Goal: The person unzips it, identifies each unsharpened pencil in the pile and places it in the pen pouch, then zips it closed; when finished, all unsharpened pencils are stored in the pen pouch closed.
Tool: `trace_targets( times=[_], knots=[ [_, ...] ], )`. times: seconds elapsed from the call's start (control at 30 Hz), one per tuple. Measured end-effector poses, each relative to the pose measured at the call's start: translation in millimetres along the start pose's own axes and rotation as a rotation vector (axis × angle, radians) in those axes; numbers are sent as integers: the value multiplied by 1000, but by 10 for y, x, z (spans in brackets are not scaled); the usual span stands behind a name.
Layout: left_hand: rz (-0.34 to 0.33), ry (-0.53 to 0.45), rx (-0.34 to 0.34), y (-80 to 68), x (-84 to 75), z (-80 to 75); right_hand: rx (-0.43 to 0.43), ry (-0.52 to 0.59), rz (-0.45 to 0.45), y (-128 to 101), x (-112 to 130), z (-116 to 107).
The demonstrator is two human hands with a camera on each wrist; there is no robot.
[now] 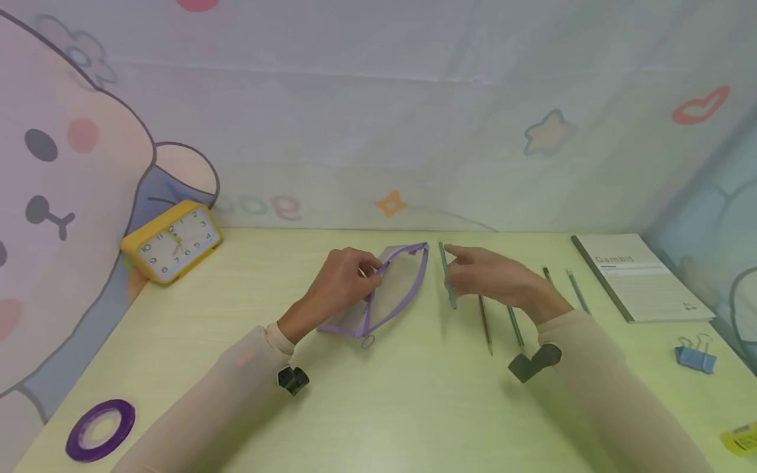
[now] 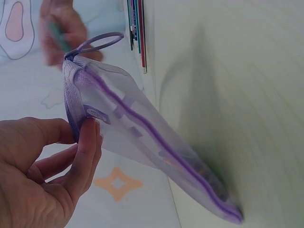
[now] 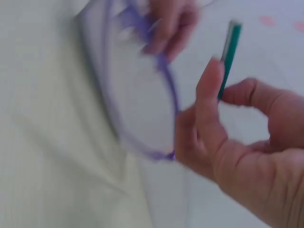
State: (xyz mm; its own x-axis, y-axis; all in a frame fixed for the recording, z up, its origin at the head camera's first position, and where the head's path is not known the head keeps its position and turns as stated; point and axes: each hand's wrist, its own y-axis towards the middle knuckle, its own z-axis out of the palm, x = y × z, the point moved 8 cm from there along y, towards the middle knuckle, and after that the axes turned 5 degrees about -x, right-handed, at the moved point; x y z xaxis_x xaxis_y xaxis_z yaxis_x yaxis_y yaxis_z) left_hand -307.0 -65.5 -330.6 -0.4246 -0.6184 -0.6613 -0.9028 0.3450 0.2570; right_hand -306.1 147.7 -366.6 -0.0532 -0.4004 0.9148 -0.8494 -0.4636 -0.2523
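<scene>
My left hand (image 1: 345,276) pinches the rim of a translucent pouch with purple zip edging (image 1: 404,303), whose mouth gapes toward the right. In the left wrist view, the pouch (image 2: 121,111) has a loop at one end, and dark shapes I cannot identify show through its far end. Just right of the mouth, apart from it, my right hand (image 1: 491,272) holds a green pencil (image 1: 452,299) between thumb and fingers. The right wrist view shows one end of the pencil (image 3: 232,52) sticking out past the fingertips. Below the right hand lie a brownish pencil (image 1: 487,332) and another green pencil (image 1: 516,332).
Two more pencils, one dark-ended (image 1: 547,273) and one pale green (image 1: 577,291), lie beside a notebook (image 1: 647,279). A blue binder clip (image 1: 695,359) and a yellow item (image 1: 740,439) are at right. A yellow clock (image 1: 174,243) and purple tape roll (image 1: 77,439) stand left.
</scene>
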Motion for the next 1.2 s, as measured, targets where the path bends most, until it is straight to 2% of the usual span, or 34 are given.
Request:
trace_targets(
  times=[0.13, 0.27, 0.6, 0.87, 1.03, 1.2],
  knots=[
    [-3, 2, -5, 1, 16, -12, 168, 243, -34, -115, 208, 156],
    [-7, 9, -9, 5, 29, -16, 253, 348, -8, -126, 254, 375],
    [21, 15, -2, 10, 0, 16, 159, 229, 31, 229, 70, 583],
    [3, 8, 5, 20, 22, 29, 78, 67, 8, 478, 175, 701],
    [9, 5, 3, 28, 15, 24, -2, -19, 27, 540, 242, 735],
    [19, 10, -4, 43, 5, 5, -88, -39, 55, 511, 273, 733]
  ],
)
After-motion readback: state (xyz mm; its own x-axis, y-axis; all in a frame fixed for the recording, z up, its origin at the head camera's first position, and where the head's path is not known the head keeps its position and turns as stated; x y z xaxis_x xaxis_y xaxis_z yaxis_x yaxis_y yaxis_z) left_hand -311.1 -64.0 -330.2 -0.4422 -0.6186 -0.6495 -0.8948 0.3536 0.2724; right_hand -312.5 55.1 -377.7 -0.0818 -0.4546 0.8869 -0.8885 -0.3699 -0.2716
